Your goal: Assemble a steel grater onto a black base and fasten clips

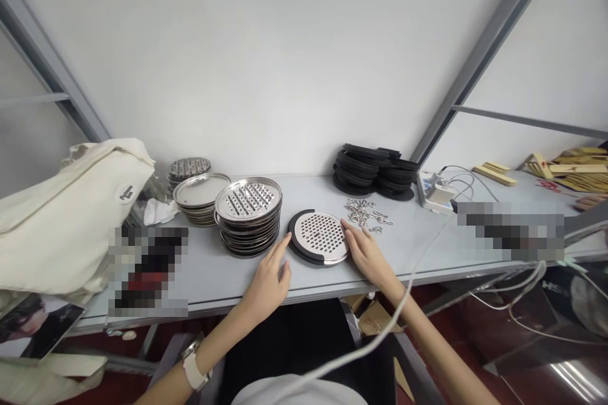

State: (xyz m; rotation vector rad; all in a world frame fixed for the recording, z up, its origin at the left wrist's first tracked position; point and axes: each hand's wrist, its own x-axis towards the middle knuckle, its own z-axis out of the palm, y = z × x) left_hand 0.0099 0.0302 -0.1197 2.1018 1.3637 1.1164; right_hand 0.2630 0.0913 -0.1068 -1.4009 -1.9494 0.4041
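Fitting step, apparently — round perforated silver-metal grater [319,234], crescent black rim [299,250], on grey tabletop [203,272].
Left hand [266,281], fingers uncurled, beside rim; right hand [368,256], likewise, touching grater — next move needs even bracing.

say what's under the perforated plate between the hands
A black curved piece hugs the left edge of the plate, and the grey tabletop shows around them. Whether the black piece continues beneath, or what else lies there, can't be seen: the plate covers it.
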